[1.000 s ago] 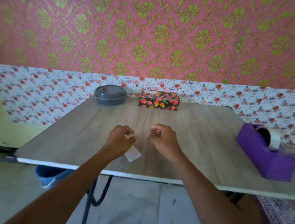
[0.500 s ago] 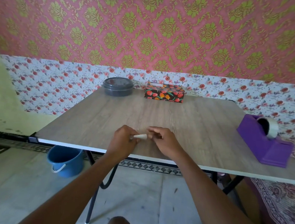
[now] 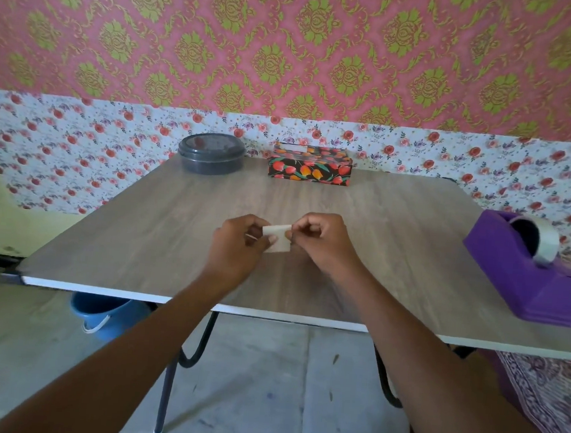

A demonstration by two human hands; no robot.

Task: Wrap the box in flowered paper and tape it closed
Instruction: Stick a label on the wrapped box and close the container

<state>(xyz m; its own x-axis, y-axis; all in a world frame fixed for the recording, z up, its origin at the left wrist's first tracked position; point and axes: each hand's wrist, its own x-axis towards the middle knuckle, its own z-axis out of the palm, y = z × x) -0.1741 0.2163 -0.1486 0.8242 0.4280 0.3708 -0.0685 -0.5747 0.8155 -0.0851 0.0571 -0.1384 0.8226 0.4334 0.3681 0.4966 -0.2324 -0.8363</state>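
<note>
The wrapped box (image 3: 310,164) sat at the table's (image 3: 140,225) far edge, well beyond both hands, where the left hand (image 3: 237,246) and right hand (image 3: 319,241) pinched a small white strip (image 3: 277,238) between them.

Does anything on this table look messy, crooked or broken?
Nothing stands out. The flowered box and round grey lidded container sit upright at the far edge, the purple tape dispenser stands at right, and both hands pinch a small white scrap.

The small white piece (image 3: 277,238), a thin roll half a second ago, now shows flat between left hand (image 3: 237,246) and right hand (image 3: 323,243), mid-frame
</note>
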